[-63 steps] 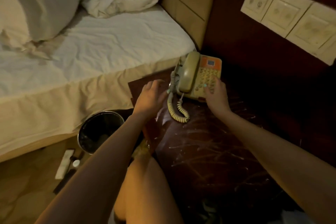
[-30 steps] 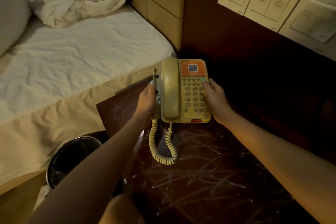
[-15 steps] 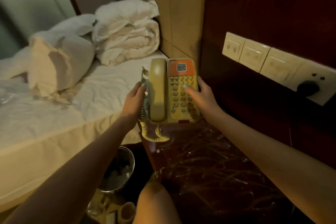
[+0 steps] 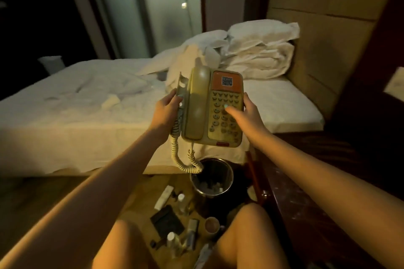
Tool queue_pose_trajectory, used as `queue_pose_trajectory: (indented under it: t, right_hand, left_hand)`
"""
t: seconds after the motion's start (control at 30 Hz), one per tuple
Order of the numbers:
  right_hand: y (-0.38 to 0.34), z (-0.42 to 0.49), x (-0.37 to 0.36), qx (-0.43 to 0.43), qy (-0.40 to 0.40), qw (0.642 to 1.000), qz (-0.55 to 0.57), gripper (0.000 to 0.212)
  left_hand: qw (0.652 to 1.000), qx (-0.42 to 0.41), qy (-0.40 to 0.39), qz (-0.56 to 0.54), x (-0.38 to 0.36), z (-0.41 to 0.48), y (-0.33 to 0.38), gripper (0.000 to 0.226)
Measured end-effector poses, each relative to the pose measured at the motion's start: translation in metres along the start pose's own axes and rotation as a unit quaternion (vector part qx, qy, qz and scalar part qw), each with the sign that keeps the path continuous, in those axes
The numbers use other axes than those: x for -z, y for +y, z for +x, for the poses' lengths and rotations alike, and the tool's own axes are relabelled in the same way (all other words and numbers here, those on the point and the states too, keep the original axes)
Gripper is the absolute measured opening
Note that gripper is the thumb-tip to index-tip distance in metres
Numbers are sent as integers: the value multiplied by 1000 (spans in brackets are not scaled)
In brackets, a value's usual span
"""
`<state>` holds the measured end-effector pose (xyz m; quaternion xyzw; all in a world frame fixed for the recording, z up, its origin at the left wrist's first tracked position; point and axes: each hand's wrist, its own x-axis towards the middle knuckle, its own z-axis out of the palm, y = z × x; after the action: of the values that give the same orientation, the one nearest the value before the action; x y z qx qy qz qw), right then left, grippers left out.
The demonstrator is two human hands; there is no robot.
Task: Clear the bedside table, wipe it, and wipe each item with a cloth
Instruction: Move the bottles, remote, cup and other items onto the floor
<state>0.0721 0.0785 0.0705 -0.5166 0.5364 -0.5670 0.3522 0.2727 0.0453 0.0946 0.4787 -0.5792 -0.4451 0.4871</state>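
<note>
I hold a cream corded telephone [image 4: 213, 108] in the air over the edge of the bed, its handset resting in the cradle and an orange label at its top. My left hand [image 4: 167, 110] grips its left side and my right hand [image 4: 246, 112] grips its right side, thumb on the keypad. Its coiled cord [image 4: 185, 159] hangs down toward the bin. The dark, scratched bedside table [image 4: 317, 214] lies at the lower right, below my right forearm. No cloth is in view.
A metal waste bin [image 4: 212, 179] stands on the floor between bed and table. Several small items lie on the floor near my knees: a white remote [image 4: 164, 196], small bottles, a dark wallet [image 4: 167, 221], a cup [image 4: 211, 225]. The white bed [image 4: 87, 105] with pillows fills the middle.
Both hands lifted the telephone off the bedside table and carried it left and up, over the bed's edge. The view swung left toward the bed.
</note>
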Motion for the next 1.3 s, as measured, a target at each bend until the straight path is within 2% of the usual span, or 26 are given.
queue_pose_trajectory:
  t: [0.13, 0.27, 0.43, 0.53, 0.63, 1.03, 1.2, 1.3]
  right_hand:
    - [9, -2, -72, -13, -59, 998, -10, 35]
    - [34, -2, -136, -38, -120, 992, -20, 33]
    - [79, -5, -212, -88, -182, 979, -32, 37]
    - [121, -8, -253, -120, -219, 967, -42, 39]
    - [161, -11, -289, -142, -241, 959, -44, 37]
    - [313, -11, -410, -219, -287, 930, -76, 33]
    - [386, -3, -457, -241, -287, 924, -74, 29]
    - [436, -3, -478, -276, -272, 919, -70, 38]
  left_hand:
    - [997, 22, 76, 10, 62, -16, -34, 39]
    - [991, 56, 116, 18, 116, -32, -78, 32]
    - [974, 151, 170, 24, 171, -44, -141, 65]
    - [962, 183, 204, 18, 195, -49, -178, 61]
    - [952, 214, 216, 23, 219, -47, -224, 72]
    - [899, 313, 294, -85, 280, -33, -407, 30]
    - [872, 338, 333, -122, 299, -20, -488, 30]
    - [864, 359, 324, -140, 309, -17, -546, 36]
